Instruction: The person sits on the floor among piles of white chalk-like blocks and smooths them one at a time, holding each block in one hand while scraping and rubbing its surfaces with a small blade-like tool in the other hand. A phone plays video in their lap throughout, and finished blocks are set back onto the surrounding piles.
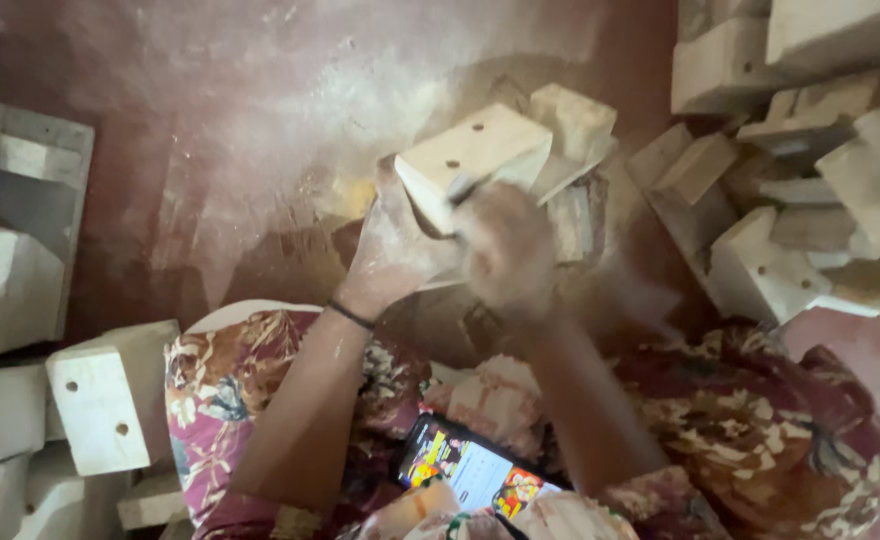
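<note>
Seated on a dusty red floor (260, 120), we work between heaps of pale wooden blocks (810, 190) stacked to the right and more blocks (110, 395) at the left (all drilled alike). Our left hand (395, 245) clamps around the underside of one drilled wooden block (475, 155), tilting it up to steady it. Our right hand (505, 245), blurred, is closed, seemingly on a small tool against the block's edge. A lit phone (470, 470) rests in our lap.
</note>
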### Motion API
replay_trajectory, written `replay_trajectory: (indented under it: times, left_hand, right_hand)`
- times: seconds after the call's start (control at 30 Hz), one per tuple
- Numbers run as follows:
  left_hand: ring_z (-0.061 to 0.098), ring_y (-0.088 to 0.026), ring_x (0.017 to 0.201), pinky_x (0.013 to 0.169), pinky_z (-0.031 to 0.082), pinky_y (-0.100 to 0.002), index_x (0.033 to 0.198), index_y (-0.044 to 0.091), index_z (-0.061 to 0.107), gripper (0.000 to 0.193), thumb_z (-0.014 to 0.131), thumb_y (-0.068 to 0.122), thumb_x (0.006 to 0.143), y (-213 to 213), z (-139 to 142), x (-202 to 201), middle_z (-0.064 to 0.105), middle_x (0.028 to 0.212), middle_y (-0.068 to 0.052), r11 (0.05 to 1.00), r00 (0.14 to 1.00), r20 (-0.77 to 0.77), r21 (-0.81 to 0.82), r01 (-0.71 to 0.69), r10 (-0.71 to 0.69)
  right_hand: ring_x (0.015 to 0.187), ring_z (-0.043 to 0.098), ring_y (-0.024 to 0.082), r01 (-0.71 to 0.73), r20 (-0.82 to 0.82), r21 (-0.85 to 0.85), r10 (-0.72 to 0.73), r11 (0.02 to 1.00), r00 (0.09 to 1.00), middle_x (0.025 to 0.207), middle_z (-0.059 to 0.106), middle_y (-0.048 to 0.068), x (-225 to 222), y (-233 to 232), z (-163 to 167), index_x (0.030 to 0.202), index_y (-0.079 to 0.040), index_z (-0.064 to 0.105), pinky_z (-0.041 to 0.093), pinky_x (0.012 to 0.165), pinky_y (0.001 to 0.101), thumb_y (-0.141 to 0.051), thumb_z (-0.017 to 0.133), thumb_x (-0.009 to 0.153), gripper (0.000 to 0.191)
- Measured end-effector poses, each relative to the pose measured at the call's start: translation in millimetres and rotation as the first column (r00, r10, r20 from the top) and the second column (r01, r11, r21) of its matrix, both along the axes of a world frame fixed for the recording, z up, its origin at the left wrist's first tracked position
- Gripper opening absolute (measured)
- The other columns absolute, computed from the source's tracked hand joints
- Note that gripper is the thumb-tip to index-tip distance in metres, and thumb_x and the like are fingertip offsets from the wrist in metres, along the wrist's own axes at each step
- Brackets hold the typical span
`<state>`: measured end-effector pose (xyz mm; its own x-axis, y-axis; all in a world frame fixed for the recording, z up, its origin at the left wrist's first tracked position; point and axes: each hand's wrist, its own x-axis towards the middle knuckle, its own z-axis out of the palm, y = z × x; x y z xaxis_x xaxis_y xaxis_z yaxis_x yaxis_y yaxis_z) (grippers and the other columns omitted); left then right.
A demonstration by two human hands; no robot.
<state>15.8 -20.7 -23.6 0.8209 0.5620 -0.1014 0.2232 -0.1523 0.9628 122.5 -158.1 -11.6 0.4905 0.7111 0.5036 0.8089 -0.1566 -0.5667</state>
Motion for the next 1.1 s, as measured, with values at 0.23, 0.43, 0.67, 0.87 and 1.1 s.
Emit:
replay_trajectory:
  times: [0.23,0.43,0.67,0.87,1.1]
  left_hand:
    - [0.069,-0.035,0.113,0.097,0.055,-0.043,0.135,-0.001,0.029,0.092,0.086,0.022,0.067,-0.6,-0.5,3.4,0.065,0.121,-0.023,0.997,0.998,0.052,0.078,0.018,-0.022]
    - [0.070,-0.034,0.115,0.098,0.056,-0.043,0.135,-0.001,0.032,0.088,0.083,0.022,0.067,-2.2,-1.4,-1.7,0.067,0.121,-0.022,1.000,1.000,-0.008,0.030,0.000,0.000]
    - [0.067,-0.035,0.114,0.098,0.053,-0.042,0.134,-0.002,0.033,0.098,0.092,0.026,0.062,1.0,-5.2,2.1,0.064,0.122,-0.024,0.996,0.998,0.048,0.078,0.030,-0.034]
    - [0.068,-0.032,0.116,0.100,0.054,-0.041,0.138,-0.004,0.032,0.092,0.085,0.022,0.067,-2.6,-6.0,-2.7,0.065,0.123,-0.022,1.000,0.998,0.052,0.005,0.020,-0.021]
    - [0.071,-0.030,0.110,0.095,0.056,-0.039,0.133,-0.004,0.034,0.088,0.086,0.025,0.068,-3.9,-7.1,2.3,0.067,0.117,-0.020,1.000,0.999,0.046,0.018,-0.021,0.020]
  right_hand:
    - [0.101,0.062,0.041,0.190,0.007,0.043,-0.190,0.981,0.982,0.107,0.063,0.022,10.3,-2.8,-1.2,0.110,0.004,0.063,0.050,0.088,0.0517,0.007,0.057,0.083,0.028]
    - [0.101,0.065,0.039,0.221,0.004,-0.129,-0.222,0.967,0.975,0.107,0.066,0.018,2.8,-3.5,-3.5,0.107,-0.003,0.067,0.052,0.088,0.0484,0.004,0.061,0.082,0.026]
    - [0.105,0.066,0.041,0.036,0.151,0.083,-0.049,0.996,0.987,0.114,0.064,0.021,14.9,0.7,-1.2,0.112,0.002,0.062,0.054,0.097,0.0493,0.001,0.057,0.087,0.026]
    - [0.100,0.068,0.037,0.279,-0.041,-0.084,-0.283,0.957,0.958,0.106,0.071,0.017,8.9,-2.3,-9.4,0.110,-0.003,0.069,0.056,0.091,0.0480,0.000,0.057,0.092,0.022]
    - [0.093,0.066,0.035,-0.050,-0.033,0.036,0.051,0.998,0.998,0.095,0.066,0.016,19.9,-5.8,-2.8,0.094,-0.001,0.064,0.056,0.086,0.0450,0.005,0.054,0.076,0.022]
